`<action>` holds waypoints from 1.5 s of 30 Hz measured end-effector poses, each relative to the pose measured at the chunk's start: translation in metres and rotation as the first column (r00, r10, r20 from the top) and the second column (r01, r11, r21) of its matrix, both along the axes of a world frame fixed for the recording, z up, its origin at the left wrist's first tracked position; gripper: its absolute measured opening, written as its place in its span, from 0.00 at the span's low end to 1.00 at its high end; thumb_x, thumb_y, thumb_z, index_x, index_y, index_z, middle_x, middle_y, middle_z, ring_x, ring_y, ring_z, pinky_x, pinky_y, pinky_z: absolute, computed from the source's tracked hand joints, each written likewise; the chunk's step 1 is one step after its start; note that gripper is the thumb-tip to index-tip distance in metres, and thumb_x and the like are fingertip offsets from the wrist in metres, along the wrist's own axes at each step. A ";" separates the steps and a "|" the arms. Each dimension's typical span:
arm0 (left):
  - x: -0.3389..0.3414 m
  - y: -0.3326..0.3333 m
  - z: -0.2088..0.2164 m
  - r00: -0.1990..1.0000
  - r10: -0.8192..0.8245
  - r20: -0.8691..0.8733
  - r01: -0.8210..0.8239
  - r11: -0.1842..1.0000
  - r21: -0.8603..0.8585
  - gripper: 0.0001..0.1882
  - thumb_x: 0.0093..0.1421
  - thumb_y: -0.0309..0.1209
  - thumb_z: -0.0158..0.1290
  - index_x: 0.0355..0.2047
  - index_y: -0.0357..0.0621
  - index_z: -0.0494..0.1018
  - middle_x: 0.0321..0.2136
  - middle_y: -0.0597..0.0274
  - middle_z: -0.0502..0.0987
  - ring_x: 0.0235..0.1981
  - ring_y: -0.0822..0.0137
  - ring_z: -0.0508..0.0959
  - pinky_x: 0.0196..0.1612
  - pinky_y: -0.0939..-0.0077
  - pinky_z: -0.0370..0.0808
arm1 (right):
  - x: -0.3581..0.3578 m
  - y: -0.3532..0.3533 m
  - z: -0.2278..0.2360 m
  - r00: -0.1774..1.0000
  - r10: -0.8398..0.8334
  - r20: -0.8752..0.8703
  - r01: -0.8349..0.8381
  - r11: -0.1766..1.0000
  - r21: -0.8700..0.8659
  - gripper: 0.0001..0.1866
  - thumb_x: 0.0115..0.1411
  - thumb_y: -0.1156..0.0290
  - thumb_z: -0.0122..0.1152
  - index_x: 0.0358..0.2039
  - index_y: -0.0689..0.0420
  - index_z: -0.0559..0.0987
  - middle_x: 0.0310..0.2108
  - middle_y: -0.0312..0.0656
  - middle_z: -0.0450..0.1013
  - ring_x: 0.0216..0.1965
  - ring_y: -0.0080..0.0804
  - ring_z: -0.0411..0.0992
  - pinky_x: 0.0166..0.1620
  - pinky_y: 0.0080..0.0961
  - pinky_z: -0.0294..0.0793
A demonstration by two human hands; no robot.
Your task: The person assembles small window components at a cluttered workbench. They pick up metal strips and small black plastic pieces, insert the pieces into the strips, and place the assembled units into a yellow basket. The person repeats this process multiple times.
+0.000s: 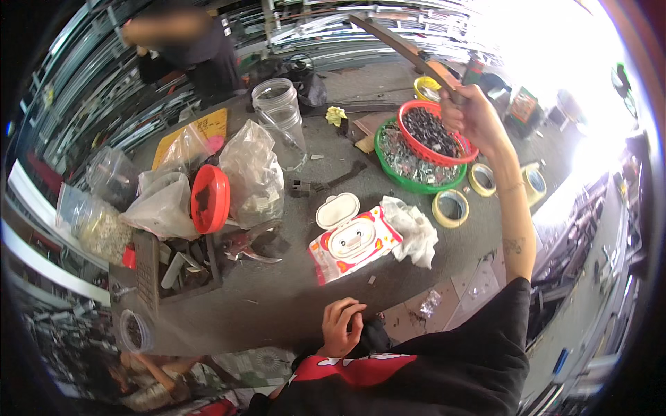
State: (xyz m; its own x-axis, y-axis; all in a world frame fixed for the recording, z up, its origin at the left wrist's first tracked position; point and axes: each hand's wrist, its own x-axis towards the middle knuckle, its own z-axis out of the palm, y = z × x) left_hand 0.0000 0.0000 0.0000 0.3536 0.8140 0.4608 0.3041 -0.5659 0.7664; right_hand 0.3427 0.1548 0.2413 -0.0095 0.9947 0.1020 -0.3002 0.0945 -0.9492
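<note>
My right hand (472, 118), raised at the upper right, is closed round a long-bladed tool with an orange and black handle (444, 73). Its blade (386, 36) points up and left; I cannot tell whether it is a saw or a knife. Below that hand lies a red basket (409, 139) of small dark parts, resting on a green basket (395, 182) of metal bits. My left hand (341, 327) hovers near my body at the table's front edge, fingers loosely curled and apart, with nothing visible in them. Beyond it lies a wet-wipe pack (354, 239) with its lid up.
White crumpled cloth (414, 232) and tape rolls (451, 208) lie at right. Clear jars (281, 114), plastic bags (251, 170), a red lid (210, 199), pliers (253, 244) and a dark tray (163, 277) crowd the left. Another person (187, 52) is beyond the table's far left.
</note>
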 end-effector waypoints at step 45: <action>-0.181 0.026 -0.024 0.720 0.665 -0.198 -0.562 0.726 0.396 0.09 0.47 0.20 0.49 0.25 0.49 0.76 0.23 0.62 0.77 0.22 0.62 0.76 0.27 0.68 0.71 | -0.036 0.337 -0.063 -0.055 -0.512 0.857 0.275 0.817 0.506 0.24 0.58 0.53 0.55 0.45 0.60 0.76 0.37 0.56 0.75 0.38 0.46 0.75 0.41 0.38 0.73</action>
State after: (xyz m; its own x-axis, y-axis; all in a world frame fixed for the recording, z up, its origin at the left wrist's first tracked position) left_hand -0.1808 0.0260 -0.0239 -0.0156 0.7464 0.6653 0.8487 -0.3419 0.4034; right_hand 0.3062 0.4915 0.1781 0.1762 0.8447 0.5055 0.9536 -0.0192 -0.3003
